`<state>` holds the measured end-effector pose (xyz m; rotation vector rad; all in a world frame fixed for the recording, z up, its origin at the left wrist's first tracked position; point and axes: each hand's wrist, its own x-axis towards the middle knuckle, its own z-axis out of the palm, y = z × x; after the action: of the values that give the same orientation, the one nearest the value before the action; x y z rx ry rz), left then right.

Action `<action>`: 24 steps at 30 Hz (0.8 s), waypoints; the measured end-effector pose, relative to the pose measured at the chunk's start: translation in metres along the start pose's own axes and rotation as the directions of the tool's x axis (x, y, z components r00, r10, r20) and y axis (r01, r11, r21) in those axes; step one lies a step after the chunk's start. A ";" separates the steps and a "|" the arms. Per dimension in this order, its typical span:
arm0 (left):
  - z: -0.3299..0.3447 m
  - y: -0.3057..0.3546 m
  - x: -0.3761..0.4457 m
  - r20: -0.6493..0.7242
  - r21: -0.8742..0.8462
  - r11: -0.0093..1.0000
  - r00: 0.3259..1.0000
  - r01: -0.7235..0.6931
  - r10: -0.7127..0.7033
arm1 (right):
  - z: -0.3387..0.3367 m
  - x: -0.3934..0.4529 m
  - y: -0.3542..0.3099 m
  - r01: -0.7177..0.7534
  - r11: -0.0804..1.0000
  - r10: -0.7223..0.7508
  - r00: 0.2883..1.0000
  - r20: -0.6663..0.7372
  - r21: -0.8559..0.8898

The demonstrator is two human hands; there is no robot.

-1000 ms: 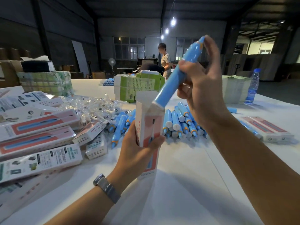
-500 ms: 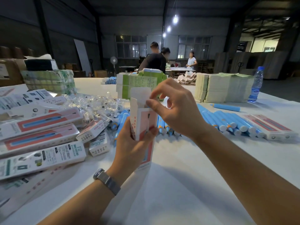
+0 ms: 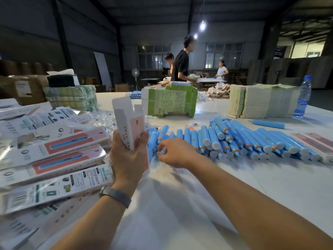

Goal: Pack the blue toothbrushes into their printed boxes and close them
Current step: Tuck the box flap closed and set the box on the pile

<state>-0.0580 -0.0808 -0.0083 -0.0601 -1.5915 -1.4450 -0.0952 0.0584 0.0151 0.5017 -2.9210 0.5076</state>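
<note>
My left hand (image 3: 126,157) grips a pink-and-white printed box (image 3: 128,123) upright, its top flaps standing open. The toothbrush pushed in earlier is hidden inside it. My right hand (image 3: 173,152) is down at the left end of a long pile of blue toothbrushes (image 3: 234,139) on the white table. Its fingertips curl round the grey end of one blue toothbrush (image 3: 159,153).
Closed printed boxes (image 3: 54,159) are heaped at the left, with small clear bags (image 3: 102,118) behind them. Further back stand a green carton stack (image 3: 169,101), a leaflet stack (image 3: 261,101) and a water bottle (image 3: 303,96). Two boxes (image 3: 317,143) lie at the right. People work behind.
The toothbrush went fully into the box. My right hand left the box top and dropped to the pile, where it now pinches another toothbrush. My left hand still holds the box.
</note>
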 end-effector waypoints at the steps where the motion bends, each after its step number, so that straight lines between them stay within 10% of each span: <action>1: -0.001 -0.001 0.001 -0.015 -0.004 1.000 1.000 -0.002 0.002 | 0.004 0.003 -0.003 -0.011 0.993 0.012 1.000 0.003 -0.115; 6: -0.006 0.004 0.014 -0.124 -0.050 0.999 0.992 0.022 -0.028 | 0.006 0.030 -0.030 0.160 0.984 -0.172 0.966 -0.193 -0.076; 10: -0.010 0.007 0.021 -0.155 -0.079 0.997 0.988 0.007 -0.019 | 0.019 0.059 -0.060 0.206 0.975 -0.211 0.976 -0.052 -0.087; 24: 0.002 0.016 -0.001 0.076 -0.115 0.993 0.997 0.034 -0.026 | -0.009 0.040 -0.038 0.259 0.945 -0.129 0.856 -0.500 0.199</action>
<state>-0.0490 -0.0741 0.0039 -0.1600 -1.5731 -1.5738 -0.1187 0.0156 0.0430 0.5960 -2.3079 0.8548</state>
